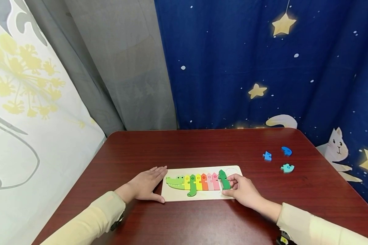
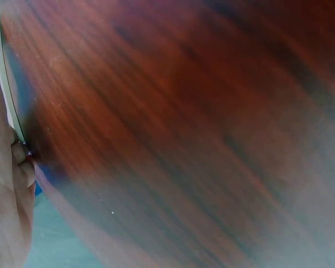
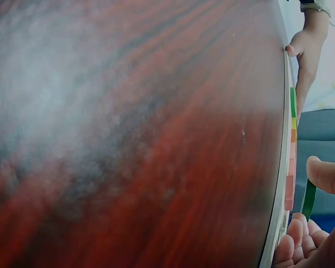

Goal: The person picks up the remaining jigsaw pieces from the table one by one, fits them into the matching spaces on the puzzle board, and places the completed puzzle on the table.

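Note:
In the head view a pale wooden puzzle board [image 1: 174,194] with a crocodile picture lies on the table. Its light green head piece [image 1: 175,183], a green leg piece [image 1: 192,187] and yellow, orange and pink pieces [image 1: 210,182] sit in a row. My right hand [image 1: 244,191] pinches a dark green leg piece [image 1: 224,179] between thumb and fingers, over the board just right of the pink ones. The right wrist view shows this green piece [image 3: 309,200] tilted off the board. At the board's left end rests my left hand [image 1: 148,184], fingers straight, thumb at its edge.
Two blue pieces, one angular [image 1: 267,156] and one curved [image 1: 286,151], lie at the table's back right with a teal piece [image 1: 287,168]. The brown table [image 1: 159,146] ends at a grey curtain [image 1: 135,68] and a blue star-patterned curtain [image 1: 227,68].

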A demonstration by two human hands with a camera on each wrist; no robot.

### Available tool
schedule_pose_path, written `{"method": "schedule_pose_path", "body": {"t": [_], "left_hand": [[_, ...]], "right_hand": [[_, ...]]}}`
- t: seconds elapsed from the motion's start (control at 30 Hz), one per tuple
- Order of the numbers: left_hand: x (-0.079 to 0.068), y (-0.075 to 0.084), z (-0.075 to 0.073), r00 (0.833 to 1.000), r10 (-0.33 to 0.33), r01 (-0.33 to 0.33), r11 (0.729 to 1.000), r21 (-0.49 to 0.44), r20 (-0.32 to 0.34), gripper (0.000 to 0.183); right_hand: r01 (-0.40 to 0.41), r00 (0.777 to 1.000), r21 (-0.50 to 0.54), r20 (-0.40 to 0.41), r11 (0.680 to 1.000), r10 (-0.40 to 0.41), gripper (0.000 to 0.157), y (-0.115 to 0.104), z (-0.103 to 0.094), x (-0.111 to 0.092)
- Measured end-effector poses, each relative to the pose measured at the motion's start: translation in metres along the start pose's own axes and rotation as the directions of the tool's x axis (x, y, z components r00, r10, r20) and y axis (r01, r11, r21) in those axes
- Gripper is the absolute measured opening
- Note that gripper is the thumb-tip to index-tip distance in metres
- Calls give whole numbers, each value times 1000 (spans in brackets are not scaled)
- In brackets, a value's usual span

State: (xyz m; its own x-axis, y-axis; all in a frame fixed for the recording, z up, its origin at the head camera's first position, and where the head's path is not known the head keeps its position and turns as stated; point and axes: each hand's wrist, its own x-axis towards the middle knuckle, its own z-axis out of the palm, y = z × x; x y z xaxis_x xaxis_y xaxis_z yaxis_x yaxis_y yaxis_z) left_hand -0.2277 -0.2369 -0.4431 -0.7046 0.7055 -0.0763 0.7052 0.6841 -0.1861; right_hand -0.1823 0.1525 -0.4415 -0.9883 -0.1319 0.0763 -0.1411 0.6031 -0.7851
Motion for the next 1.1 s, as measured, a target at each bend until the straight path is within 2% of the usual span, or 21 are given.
{"method": "schedule_pose_path", "body": {"t": [0.43,0.77,1.1], "left_hand": [[-1,0,0,1000,6,-6,1000,3,-4,116],[-2,0,2,998,24,-25,1000,-2,-50,114],[-1,0,2,999,21,-22,1000,0,-39,114]], "right_hand": [[-3,1000,6,10,1000,3,37,2,5,2],[-2,1000,-1,22,1000,2,37,1,7,2],[11,1000,-19,26,1000,-11,39,1,7,2]]}}
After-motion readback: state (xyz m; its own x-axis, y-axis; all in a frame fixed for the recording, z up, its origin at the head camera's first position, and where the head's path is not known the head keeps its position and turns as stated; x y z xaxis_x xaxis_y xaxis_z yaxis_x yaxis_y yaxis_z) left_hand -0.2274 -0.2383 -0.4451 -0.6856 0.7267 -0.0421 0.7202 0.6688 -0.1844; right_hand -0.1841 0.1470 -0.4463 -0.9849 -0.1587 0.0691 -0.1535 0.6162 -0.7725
